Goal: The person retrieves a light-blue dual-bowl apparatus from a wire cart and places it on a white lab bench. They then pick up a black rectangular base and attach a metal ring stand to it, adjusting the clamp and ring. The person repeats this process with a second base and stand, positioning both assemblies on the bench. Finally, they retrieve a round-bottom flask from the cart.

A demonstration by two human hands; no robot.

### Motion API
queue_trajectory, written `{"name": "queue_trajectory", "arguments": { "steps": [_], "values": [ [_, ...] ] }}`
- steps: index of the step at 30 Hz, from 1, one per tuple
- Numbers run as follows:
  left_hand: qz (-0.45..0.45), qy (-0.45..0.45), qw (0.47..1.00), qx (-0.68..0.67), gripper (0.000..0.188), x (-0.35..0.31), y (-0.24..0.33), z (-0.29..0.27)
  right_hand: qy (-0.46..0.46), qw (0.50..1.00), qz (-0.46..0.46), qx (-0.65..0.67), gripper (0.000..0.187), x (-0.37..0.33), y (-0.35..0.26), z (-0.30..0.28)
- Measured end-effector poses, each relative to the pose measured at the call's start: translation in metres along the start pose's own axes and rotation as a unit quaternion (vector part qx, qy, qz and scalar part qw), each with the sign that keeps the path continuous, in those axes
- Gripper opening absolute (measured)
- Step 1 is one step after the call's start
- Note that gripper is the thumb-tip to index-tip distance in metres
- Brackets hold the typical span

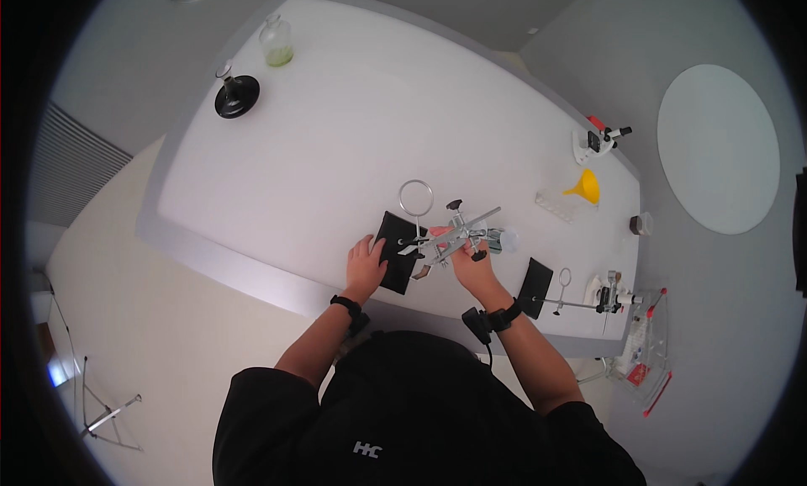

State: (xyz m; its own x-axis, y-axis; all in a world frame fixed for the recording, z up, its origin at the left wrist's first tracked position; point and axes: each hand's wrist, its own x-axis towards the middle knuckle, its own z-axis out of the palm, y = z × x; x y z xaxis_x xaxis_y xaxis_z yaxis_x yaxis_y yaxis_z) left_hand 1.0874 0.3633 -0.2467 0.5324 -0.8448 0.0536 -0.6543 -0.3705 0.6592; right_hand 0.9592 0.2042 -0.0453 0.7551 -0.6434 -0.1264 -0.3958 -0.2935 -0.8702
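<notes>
Near the table's front edge stands a retort stand with a black rectangular base (392,276). My left hand (365,269) is at the left edge of that base, fingers apart and fingertips touching it. The stand carries a metal ring (432,198) and a silver clamp (458,234) with dark screw knobs. My right hand (472,266) is closed around the clamp area, its fingers partly hidden behind the metal. Just right of the clamp, a clear glass or plastic piece (508,240) shows, partly covered.
A second retort stand (535,289) is on the right, beyond my right wrist. Farther back are a yellow funnel (588,186), a clear rack (555,206) and a microscope (591,145). A dark-filled flask (237,97) and a bottle of green liquid (278,55) stand far left.
</notes>
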Motion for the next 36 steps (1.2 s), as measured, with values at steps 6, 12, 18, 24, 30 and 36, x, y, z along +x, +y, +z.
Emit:
{"name": "queue_trajectory", "arguments": {
  "steps": [6,12,18,24,30,36],
  "values": [
    [0.142,-0.062,0.981,0.113,0.076,0.010,-0.005,0.013,-0.013,0.999,0.009,-0.045,0.026,0.006,-0.015,0.000],
    [0.132,-0.061,0.984,0.103,0.076,0.005,-0.010,0.013,-0.043,0.926,-0.020,-0.374,0.036,-0.010,-0.048,-0.054],
    [0.127,-0.071,0.984,0.102,0.075,0.007,-0.007,0.011,-0.025,0.897,-0.193,-0.396,0.055,0.013,-0.157,-0.072],
    [0.123,-0.057,0.986,0.096,0.072,0.007,-0.008,0.012,-0.197,0.892,-0.038,-0.405,0.062,0.039,-0.147,-0.076],
    [0.117,-0.060,0.987,0.091,0.074,0.004,-0.011,0.014,-0.036,0.963,-0.089,-0.254,0.057,0.034,-0.093,-0.082],
    [0.127,-0.063,0.981,0.134,0.077,0.003,-0.013,0.018,-0.027,0.959,-0.010,-0.282,0.052,0.032,0.034,-0.059]
  ]
}}
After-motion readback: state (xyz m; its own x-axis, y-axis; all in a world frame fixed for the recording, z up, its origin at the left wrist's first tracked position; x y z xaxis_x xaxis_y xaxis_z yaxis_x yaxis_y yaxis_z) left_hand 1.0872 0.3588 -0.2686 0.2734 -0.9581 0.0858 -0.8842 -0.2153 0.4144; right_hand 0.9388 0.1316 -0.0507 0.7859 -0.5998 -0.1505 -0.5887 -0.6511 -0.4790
